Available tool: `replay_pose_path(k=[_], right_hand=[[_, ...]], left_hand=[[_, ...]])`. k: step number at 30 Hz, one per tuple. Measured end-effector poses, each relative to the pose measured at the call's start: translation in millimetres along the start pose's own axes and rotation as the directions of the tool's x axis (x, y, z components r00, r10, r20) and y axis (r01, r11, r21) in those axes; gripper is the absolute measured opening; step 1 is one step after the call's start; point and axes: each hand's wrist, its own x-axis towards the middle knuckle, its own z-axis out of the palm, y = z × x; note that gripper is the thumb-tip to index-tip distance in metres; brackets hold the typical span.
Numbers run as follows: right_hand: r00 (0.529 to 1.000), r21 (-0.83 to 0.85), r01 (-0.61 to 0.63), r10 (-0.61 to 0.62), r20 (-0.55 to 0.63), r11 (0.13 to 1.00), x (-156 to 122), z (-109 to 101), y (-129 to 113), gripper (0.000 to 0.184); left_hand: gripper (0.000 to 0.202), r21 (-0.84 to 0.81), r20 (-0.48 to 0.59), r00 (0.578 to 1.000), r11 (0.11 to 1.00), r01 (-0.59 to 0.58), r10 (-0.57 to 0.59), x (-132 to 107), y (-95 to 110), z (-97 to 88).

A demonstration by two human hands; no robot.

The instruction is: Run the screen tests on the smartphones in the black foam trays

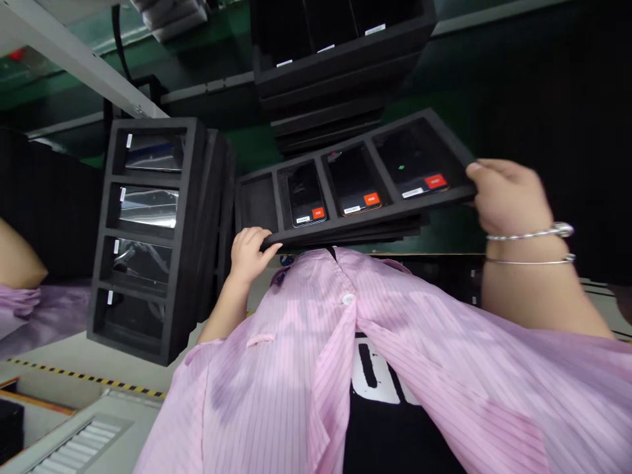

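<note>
hands (249, 255) (513, 199) gripping black tray (257, 203) | tray stack (340, 69) beyond | second stack (186, 217) just left

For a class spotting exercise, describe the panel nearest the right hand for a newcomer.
Find the black tray held by the left hand and right hand. At its end nearest the right hand lies a dark panel. Unlike the tray's other two panels, it shows a green spot.
</note>
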Motion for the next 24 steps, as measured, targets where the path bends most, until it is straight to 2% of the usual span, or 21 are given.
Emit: replay_pose_path(k=[1, 2, 4, 6, 8, 11, 15, 19, 21, 24], right_hand=[[0.998, 0.013, -0.042, 0.043, -0.053, 0.999, -2.9, -9.8, -16.9, 0.040], [0.997, 0.026, -0.023, 0.025, -0.073, 0.999, -7.7, -19.2, -33.4, 0.043], [0.986, 0.081, 0.110, -0.099, -0.134, 0.991, -21.5, -35.4, -60.8, 0.045], [0.958, 0.182, 0.259, -0.229, -0.170, 0.949, -34.9, -47.8, -74.8, 0.047], [0.947, 0.314, 0.318, -0.280, -0.159, 0.895, -41.8, -57.1, -72.6, 0.051], [0.970, 0.454, 0.236, -0.236, -0.058, 0.859, -36.6, -66.3, -42.7, 0.056], [0.999, 0.460, -0.006, -0.019, 0.048, 0.888, -20.9, -66.7, 20.9, 0.052], [0.981, 0.377, -0.170, 0.121, 0.151, 0.910, -19.8, -50.8, 71.1, 0.048], [0.965, 0.336, -0.230, 0.170, 0.198, 0.913, -24.7, -37.8, 84.0, 0.048], [0.948, 0.297, -0.266, 0.192, 0.254, 0.917, -34.2, -15.8, 91.1, 0.042]], left_hand=[[0.048, -0.025, -0.025, 1.000, 1.000, -0.010, 0.009, 1.4, 0.8, -3.8], [0.048, -0.045, -0.048, 0.999, 0.999, -0.016, 0.014, 2.1, 1.9, -5.7], [0.048, -0.067, -0.084, 0.996, 0.997, -0.026, 0.020, 1.7, 5.5, -3.4], [0.045, -0.055, -0.093, 0.995, 0.998, -0.034, 0.028, -0.2, 10.6, 4.2], [0.041, -0.011, -0.076, 0.996, 0.999, -0.038, 0.037, -2.1, 16.8, 11.7], [0.035, 0.051, -0.038, 0.997, 0.996, -0.072, 0.074, -2.0, 27.9, 12.9], [0.033, 0.129, -0.041, 0.980, 0.974, -0.188, 0.195, 6.4, 47.3, -8.1], [0.027, 0.200, -0.005, 0.940, 0.922, -0.333, 0.341, 23.5, 72.6, -47.7], [0.025, 0.199, 0.064, 0.934, 0.913, -0.357, 0.351, 33.5, 88.8, -73.2], [0.024, 0.206, 0.151, 0.926, 0.905, -0.371, 0.346, 48.2, 118.3, -113.6]])
